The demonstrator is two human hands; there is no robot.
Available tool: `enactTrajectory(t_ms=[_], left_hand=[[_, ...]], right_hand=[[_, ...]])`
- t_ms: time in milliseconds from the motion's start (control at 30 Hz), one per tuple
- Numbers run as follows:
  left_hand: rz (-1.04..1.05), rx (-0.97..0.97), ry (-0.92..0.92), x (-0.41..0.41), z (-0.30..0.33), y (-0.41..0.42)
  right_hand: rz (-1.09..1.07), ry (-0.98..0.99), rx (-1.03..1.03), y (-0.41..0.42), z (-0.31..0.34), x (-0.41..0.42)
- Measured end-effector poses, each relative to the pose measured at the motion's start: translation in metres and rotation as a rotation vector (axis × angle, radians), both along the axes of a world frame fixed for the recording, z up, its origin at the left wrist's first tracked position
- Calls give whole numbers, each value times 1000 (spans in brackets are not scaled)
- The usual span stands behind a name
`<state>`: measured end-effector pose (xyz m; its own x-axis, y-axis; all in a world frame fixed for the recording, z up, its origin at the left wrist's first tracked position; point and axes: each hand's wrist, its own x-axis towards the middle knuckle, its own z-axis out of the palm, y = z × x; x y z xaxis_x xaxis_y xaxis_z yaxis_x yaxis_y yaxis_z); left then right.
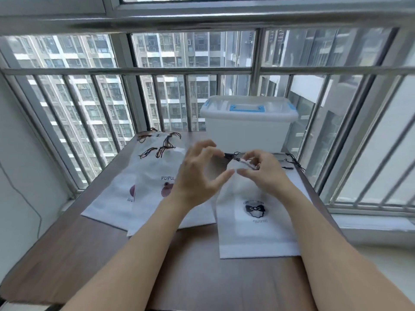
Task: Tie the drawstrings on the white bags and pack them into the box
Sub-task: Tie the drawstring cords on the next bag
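A white drawstring bag (253, 230) with a black bow print lies on the brown table in front of me, its gathered neck lifted toward the far side. My right hand (262, 173) pinches the bunched neck and its dark drawstring (231, 156). My left hand (199, 173) sits at the neck's left side, thumb touching the fabric, fingers spread and curved near the cord's end. A stack of flat white bags (143, 194) with dark cords lies to the left. A closed translucent box (247, 124) with a blue handle stands at the table's far edge.
The brown table (112, 261) ends near me at the bottom of the view. More dark cords (292, 162) lie at the right, near the box. A window with metal bars (170, 70) runs behind and along the right side.
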<state>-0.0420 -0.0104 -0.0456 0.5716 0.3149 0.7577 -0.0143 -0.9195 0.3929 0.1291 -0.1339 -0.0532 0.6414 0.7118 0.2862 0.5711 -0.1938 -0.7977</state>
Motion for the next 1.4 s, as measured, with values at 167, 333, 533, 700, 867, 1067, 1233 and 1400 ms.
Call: enactTrajectory(t_ms=[167,333,533,700,867,1067,1233,1400], left_hand=[[-122,-645,168,6,-9,-9],[-314,-971,90,6,-25,-8],[-475,-1328,-2,2,-9,5],[-258,-1169,-113,2,-13,1],[-109,-1306,-324,7,-17,4],[-186,-1276,-6,-1,-16,-1],[21,-1296,-142,2,-16,8],[83,-1292,-191,2,-23,21]], right_hand=[[65,-84,6,-1,6,-5],[15,-402,-54,1,3,-13],[140,-111,-9,-3,-3,0],[333,13,-36,-3,0,-15],[164,104,11,-10,-2,-1],[150,205,131,-3,-4,-13],[70,80,107,1,-7,-13],[-42,27,77,-1,-3,0]])
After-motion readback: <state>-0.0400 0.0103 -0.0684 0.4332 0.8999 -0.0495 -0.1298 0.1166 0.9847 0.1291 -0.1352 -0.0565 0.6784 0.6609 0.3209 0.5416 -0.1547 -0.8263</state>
